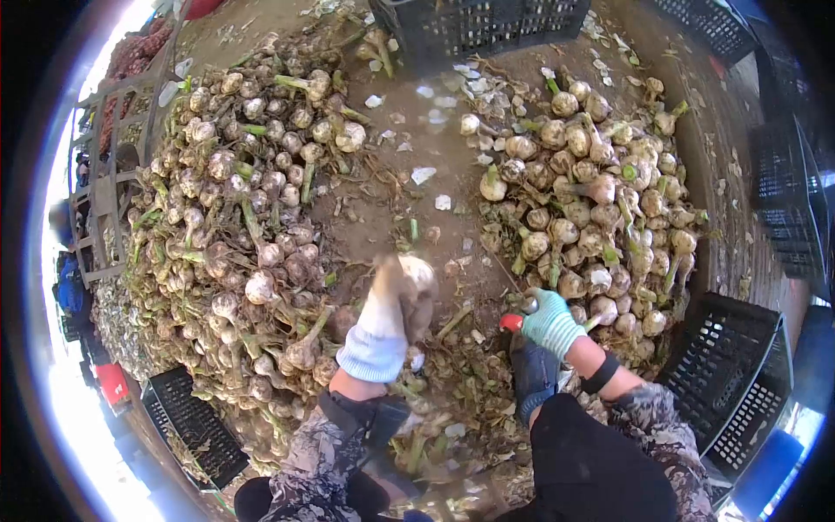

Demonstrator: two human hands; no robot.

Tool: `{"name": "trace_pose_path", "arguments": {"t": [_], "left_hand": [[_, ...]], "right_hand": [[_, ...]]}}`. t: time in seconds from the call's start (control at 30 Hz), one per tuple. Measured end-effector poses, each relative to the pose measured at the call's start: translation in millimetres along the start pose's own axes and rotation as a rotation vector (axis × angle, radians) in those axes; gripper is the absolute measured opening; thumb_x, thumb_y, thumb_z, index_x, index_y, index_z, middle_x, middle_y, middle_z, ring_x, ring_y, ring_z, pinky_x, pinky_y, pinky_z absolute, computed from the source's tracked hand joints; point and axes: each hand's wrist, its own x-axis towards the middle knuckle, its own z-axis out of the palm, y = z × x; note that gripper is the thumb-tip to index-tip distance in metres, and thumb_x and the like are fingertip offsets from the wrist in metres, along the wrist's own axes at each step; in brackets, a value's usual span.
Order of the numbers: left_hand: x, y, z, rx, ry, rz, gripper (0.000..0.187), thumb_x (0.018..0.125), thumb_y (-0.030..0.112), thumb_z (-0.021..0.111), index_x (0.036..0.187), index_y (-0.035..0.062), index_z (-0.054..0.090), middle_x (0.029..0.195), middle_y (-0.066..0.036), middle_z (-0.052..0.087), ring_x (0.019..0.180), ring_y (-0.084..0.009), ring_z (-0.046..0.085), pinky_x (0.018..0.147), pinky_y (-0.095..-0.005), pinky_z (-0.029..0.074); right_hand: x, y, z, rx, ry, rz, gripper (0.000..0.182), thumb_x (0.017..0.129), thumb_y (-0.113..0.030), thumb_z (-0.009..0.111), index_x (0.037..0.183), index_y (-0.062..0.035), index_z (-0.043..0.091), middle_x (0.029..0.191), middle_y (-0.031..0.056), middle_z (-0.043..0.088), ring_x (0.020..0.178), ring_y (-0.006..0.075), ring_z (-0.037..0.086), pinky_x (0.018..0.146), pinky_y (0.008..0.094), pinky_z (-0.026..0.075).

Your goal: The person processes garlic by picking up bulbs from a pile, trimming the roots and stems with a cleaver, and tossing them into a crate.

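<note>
My left hand [381,317], in a white and pale blue glove, is smeared by motion over the ground between two piles. A pale garlic bulb [417,273] shows blurred at its fingers. My right hand [553,322], in a light green glove, is closed around a tool with a red handle [511,323], beside the right pile. The tool's far end is hard to make out. Whole garlic bulbs with stems lie in a large left pile [261,217] and a smaller right pile [600,191].
A black crate [487,30] stands at the top. Another black crate [726,374] is at the lower right, and one more [193,426] at the lower left. Peelings and cut stems litter the dirt floor [417,209]. A wooden frame [106,193] stands at the left.
</note>
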Motion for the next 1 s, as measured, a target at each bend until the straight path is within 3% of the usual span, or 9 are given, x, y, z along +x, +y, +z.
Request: {"name": "trace_pose_path", "arguments": {"t": [0.03, 0.13, 0.17, 0.47, 0.6, 0.63, 0.73, 0.87, 1.0], "left_hand": [[5, -1, 34, 0.086, 0.552, 0.12, 0.042, 0.082, 0.041, 0.04, 0.069, 0.0028, 0.052, 0.061, -0.007, 0.049, 0.053, -0.0171, 0.046, 0.059, -0.0239, 0.046], [26, -12, 21, -0.172, 0.749, 0.451, 0.037, 0.082, 0.034, 0.038, 0.069, 0.0018, 0.051, 0.063, -0.008, 0.051, 0.056, -0.0188, 0.048, 0.062, -0.0259, 0.047], [25, -22, 25, 0.781, 0.925, 0.573, 0.027, 0.08, 0.022, 0.039, 0.067, 0.0008, 0.05, 0.067, -0.011, 0.052, 0.063, -0.0202, 0.05, 0.071, -0.0321, 0.047], [22, 13, 28, -1.067, 1.021, 0.713, 0.02, 0.068, 0.028, 0.047, 0.072, 0.0107, 0.055, 0.065, -0.006, 0.053, 0.067, -0.021, 0.053, 0.063, -0.0357, 0.043], [28, 12, 39, -1.187, 0.738, 0.684, 0.024, 0.07, 0.028, 0.047, 0.082, 0.0087, 0.055, 0.08, -0.008, 0.056, 0.072, -0.0237, 0.053, 0.068, -0.0354, 0.043], [28, 1, 34, -0.611, 0.878, 0.677, 0.023, 0.07, 0.027, 0.048, 0.083, 0.0079, 0.054, 0.08, -0.009, 0.056, 0.075, -0.0243, 0.053, 0.071, -0.0361, 0.043], [34, 6, 32, -0.967, 0.807, 0.617, 0.02, 0.072, 0.024, 0.049, 0.083, 0.0081, 0.054, 0.084, -0.01, 0.057, 0.079, -0.0231, 0.054, 0.078, -0.0389, 0.043], [31, -22, 33, -0.333, 1.005, 0.532, 0.019, 0.08, 0.022, 0.04, 0.084, 0.0076, 0.052, 0.085, -0.01, 0.058, 0.079, -0.0243, 0.054, 0.08, -0.0403, 0.042], [20, -20, 25, -0.747, 1.044, 0.463, 0.029, 0.084, 0.028, 0.033, 0.084, 0.0044, 0.05, 0.084, -0.012, 0.058, 0.081, -0.027, 0.053, 0.081, -0.0427, 0.04]], "right_hand": [[3, 1, 4, 0.136, -0.029, -0.061, 0.051, 0.059, -0.011, 0.074, 0.101, 0.0035, 0.048, 0.071, 0.0013, 0.053, 0.066, 0.0076, 0.047, 0.055, 0.0232, 0.043], [-2, -11, 23, -0.07, -0.058, -0.1, 0.052, 0.061, -0.014, 0.075, 0.101, 0.0033, 0.048, 0.068, -0.0019, 0.049, 0.065, 0.0053, 0.045, 0.055, 0.0215, 0.041], [-2, -15, 29, -0.034, -0.067, -0.048, 0.05, 0.061, -0.015, 0.074, 0.1, 0.0029, 0.049, 0.068, -0.002, 0.049, 0.065, 0.0049, 0.045, 0.055, 0.0213, 0.041], [-28, -16, 78, 0.067, -0.246, 0.024, 0.033, 0.065, -0.02, 0.073, 0.084, -0.0006, 0.053, 0.066, 0.0007, 0.054, 0.06, 0.0095, 0.045, 0.051, 0.0275, 0.04], [-23, -35, 68, 0.073, -0.214, 0.103, 0.03, 0.064, -0.014, 0.073, 0.082, -0.0014, 0.053, 0.065, 0.0001, 0.054, 0.058, 0.0067, 0.047, 0.051, 0.0238, 0.04], [-11, -12, 73, 0.317, -0.067, 0.012, 0.027, 0.064, -0.009, 0.072, 0.081, -0.002, 0.053, 0.066, 0.0005, 0.055, 0.057, 0.0059, 0.049, 0.051, 0.0225, 0.041], [-22, -36, 58, 0.451, 0.056, -0.367, 0.024, 0.064, -0.006, 0.071, 0.079, -0.0025, 0.052, 0.066, 0.0002, 0.055, 0.058, 0.0066, 0.049, 0.051, 0.0235, 0.041], [-19, -63, 60, 0.07, 0.139, -0.657, 0.026, 0.066, -0.015, 0.069, 0.085, -0.0055, 0.054, 0.068, 0.0009, 0.054, 0.059, 0.01, 0.049, 0.059, 0.0221, 0.045], [20, -22, 48, -0.013, -0.012, -0.058, 0.044, 0.07, -0.022, 0.066, 0.102, 0.0011, 0.047, 0.074, 0.0042, 0.056, 0.067, 0.0114, 0.05, 0.064, 0.0238, 0.045]]}}
